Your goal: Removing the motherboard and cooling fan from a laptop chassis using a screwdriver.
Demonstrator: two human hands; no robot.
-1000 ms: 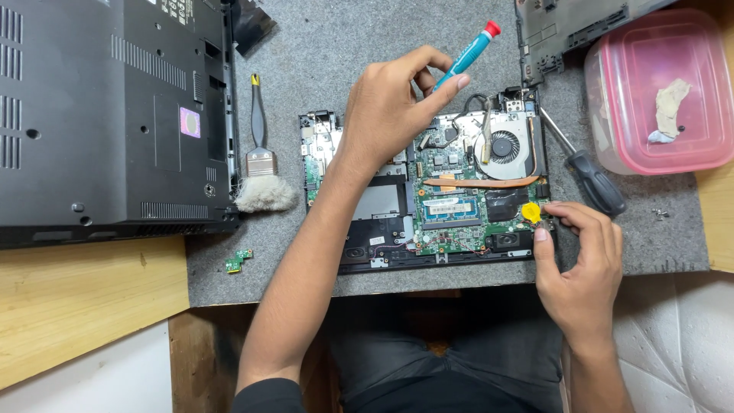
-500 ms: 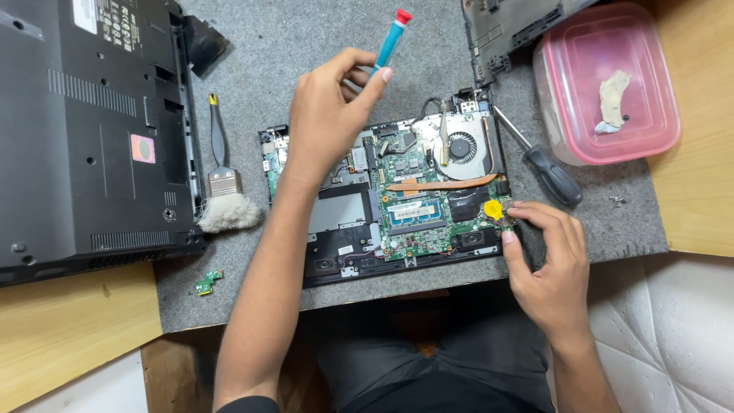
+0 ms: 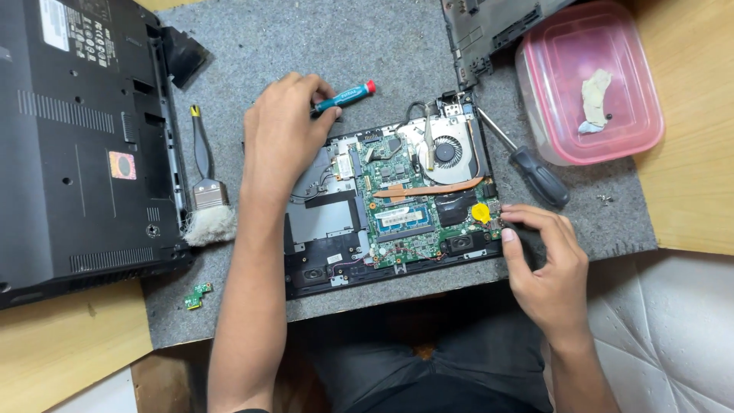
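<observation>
Seen from above, an opened laptop base (image 3: 390,222) with its green circuit board bare lies on a grey mat (image 3: 344,46) on the bench, just in front of the person. The left hand (image 3: 281,134) is closed around a small teal screwdriver (image 3: 345,95) at the base's upper edge, while the right hand (image 3: 544,256) pinches the right edge beside a yellow disc (image 3: 480,213), perhaps holding a tiny part. The board looks stiff yet fragile, best gripped by the casing's rim

Around the one open laptop (image 3: 390,222) I count two screwdrivers (image 3: 345,96) (image 3: 527,170), one brush (image 3: 206,203) and one pink container (image 3: 589,84).
</observation>
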